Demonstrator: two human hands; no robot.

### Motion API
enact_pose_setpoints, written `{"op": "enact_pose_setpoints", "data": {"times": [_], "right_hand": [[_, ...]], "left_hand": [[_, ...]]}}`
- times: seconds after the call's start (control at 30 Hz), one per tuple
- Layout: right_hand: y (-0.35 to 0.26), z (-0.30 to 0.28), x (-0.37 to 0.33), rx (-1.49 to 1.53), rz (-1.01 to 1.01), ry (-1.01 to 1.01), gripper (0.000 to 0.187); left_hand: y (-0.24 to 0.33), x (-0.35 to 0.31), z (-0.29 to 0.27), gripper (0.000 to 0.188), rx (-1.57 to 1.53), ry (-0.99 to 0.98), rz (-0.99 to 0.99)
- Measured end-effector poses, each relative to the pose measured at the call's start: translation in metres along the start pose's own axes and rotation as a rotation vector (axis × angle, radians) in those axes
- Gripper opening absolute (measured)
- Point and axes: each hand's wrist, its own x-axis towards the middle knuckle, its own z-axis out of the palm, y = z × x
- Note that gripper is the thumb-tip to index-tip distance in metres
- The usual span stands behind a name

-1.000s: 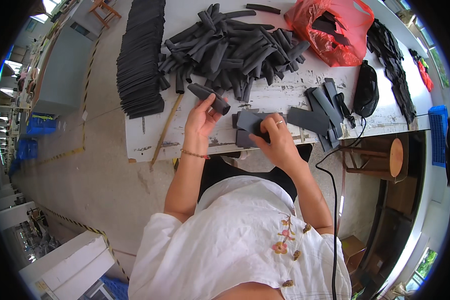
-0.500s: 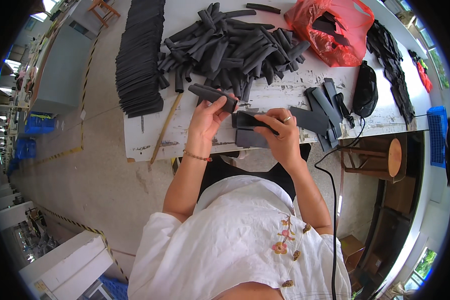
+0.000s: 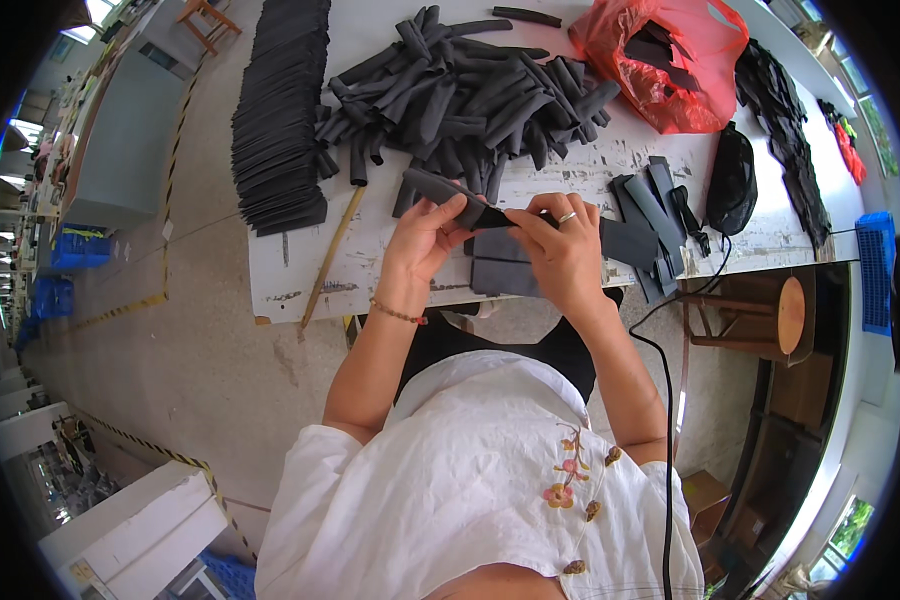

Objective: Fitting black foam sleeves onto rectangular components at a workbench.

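My left hand (image 3: pixel 420 243) grips a folded dark grey fabric strip (image 3: pixel 438 190) between thumb and fingers, above the table. A black piece of fabric (image 3: pixel 489 217) bridges the gap between my hands, its right end pinched by the thumb and fingertips of my right hand (image 3: pixel 562 245). Whether it is one with the grey strip I cannot tell. Under my right hand, flat dark grey pieces (image 3: pixel 502 276) lie near the table's front edge. Just beyond both hands spreads a heap of rolled dark fabric tubes (image 3: pixel 470 95).
A long row of stacked dark pieces (image 3: pixel 282 120) lines the white table's left side. A wooden stick (image 3: pixel 332 255) crosses its front edge. Rightward are loose strips (image 3: pixel 650 215), a red plastic bag (image 3: pixel 670 70), a black mesh-like pouch (image 3: pixel 732 180) with a cable, and a wooden stool (image 3: pixel 790 318).
My right hand has lifted a black piece off the flat pieces and brought it up and left to my left hand. My left hand has shifted slightly right with its strip.
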Motion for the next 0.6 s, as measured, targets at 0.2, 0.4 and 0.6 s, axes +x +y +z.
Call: {"op": "enact_pose_setpoints", "data": {"times": [0.2,0.4,0.6], "right_hand": [[0.0,0.005,-0.001,-0.187,-0.141,0.071,0.031],[-0.013,0.02,-0.007,-0.271,-0.091,0.127,0.037],[-0.033,0.032,-0.021,0.06,0.11,0.11,0.052]], "left_hand": [[0.001,-0.008,0.006,0.04,0.013,0.028,0.064],[-0.009,-0.025,0.041,0.059,0.145,0.147,0.267],[-0.01,-0.034,0.056,0.047,0.006,-0.018,0.38]]}}
